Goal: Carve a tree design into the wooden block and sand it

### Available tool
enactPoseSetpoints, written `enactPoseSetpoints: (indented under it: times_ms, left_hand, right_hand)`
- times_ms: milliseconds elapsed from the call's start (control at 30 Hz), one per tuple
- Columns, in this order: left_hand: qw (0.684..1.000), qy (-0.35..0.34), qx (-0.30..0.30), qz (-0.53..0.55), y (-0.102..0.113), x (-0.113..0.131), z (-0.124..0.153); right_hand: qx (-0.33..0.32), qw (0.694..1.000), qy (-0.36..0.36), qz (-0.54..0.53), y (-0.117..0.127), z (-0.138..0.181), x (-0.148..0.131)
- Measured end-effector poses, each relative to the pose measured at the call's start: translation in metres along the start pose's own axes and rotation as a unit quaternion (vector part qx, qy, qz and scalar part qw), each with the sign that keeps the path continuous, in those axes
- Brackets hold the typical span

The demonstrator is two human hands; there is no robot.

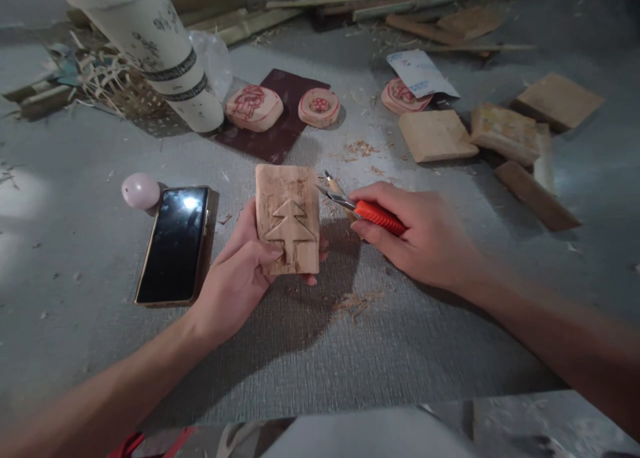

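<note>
My left hand [240, 278] grips a wooden block [287, 185] above the grey table, thumb across its lower left and fingers behind it. A fir tree shape [290, 228] stands out in relief on the face turned to me. To the right, my right hand [415, 238] is closed around the red handle of a utility knife [377, 217]. The blade points left, close to the block's upper right edge; whether it touches cannot be made out. Partly behind the knife, a thin tool with a wooden handle [334, 183] lies on the table.
A phone [175, 245] and a pale egg-shaped object [141, 191] lie left. Behind stand a tall white cylinder [175, 71] and round wood pieces [254, 107] with red drawings near a dark sheet [280, 138]. Several wood blocks [437, 135] lie right; shavings [357, 305] are scattered about.
</note>
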State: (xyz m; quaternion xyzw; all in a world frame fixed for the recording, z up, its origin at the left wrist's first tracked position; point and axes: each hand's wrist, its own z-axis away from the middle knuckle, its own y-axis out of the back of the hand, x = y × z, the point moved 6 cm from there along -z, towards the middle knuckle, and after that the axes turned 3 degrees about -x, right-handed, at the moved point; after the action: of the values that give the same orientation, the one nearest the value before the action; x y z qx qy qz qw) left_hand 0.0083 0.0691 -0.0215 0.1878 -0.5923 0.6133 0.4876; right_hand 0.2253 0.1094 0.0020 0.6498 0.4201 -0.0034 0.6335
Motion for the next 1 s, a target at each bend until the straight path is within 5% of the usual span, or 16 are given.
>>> enactPoseSetpoints:
  times_ms: [733,1000]
  left_hand:
    - [0.997,0.017,0.06,-0.05,-0.0046,0.0039,0.0018]
    - [0.997,0.005,0.036,-0.066,-0.0046,0.0011,0.0]
  right_hand:
    - [-0.004,1.0,-0.002,0.002,-0.0004,0.0007,0.0006]
    - [-0.006,1.0,0.001,-0.002,-0.0003,0.0001,0.0007]
